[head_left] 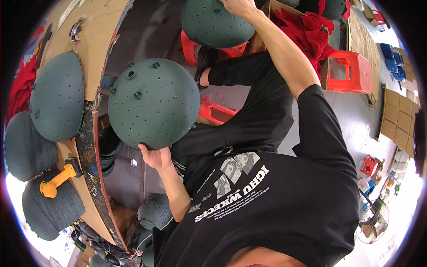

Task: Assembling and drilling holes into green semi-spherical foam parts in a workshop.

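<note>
A dark green domed shell (155,104), dotted with small holes, rests above my lap beside the bench edge. It has a round collar and several small clips near its top. My left hand (155,158) grips its near rim, the thumb showing on the outside and the other fingers partly hidden beneath. At the top of the view, a second green perforated shell (218,24) sits over a red stool (189,46). My right hand (240,6) is closed on its far rim; the fingertips are partly cut off by the picture's edge.
On the wooden bench (95,40) at left lie more green shells (58,95) and a yellow-and-black cordless power tool (60,178). Red fabric (307,35) is heaped at the far right, next to a red plastic stool (349,71). Cardboard boxes (398,115) and a fan (373,218) stand farther right.
</note>
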{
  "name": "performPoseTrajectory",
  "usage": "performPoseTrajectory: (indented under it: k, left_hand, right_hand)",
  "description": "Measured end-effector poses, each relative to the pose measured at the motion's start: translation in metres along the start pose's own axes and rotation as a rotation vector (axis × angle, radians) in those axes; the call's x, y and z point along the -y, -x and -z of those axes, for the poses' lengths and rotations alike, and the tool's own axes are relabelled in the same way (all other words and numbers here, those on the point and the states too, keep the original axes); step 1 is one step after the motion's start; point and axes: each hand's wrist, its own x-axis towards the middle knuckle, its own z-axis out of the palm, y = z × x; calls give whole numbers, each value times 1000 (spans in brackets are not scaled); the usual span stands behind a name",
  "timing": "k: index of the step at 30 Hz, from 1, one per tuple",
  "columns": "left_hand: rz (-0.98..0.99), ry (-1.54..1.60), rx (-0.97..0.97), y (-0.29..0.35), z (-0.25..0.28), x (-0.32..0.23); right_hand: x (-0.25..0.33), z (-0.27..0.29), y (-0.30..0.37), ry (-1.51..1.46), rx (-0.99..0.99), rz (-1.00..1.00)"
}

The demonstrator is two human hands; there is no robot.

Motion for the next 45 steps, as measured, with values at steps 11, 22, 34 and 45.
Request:
performPoseTrajectory:
  k: [11,22,34,45]
  left_hand:
    - [87,304,24,-29,-16,7]
    - [267,460,148,-121,-57,49]
    - [286,381,210,-107,-40,43]
    - [158,202,-21,-90,-17,35]
  right_hand:
    - [-29,143,-12,-328,148,-76]
    - [-71,214,36,-581,306,-266]
    - [-78,164,34,-522,82,-152]
    - [-48,27,21,-147,-77,244]
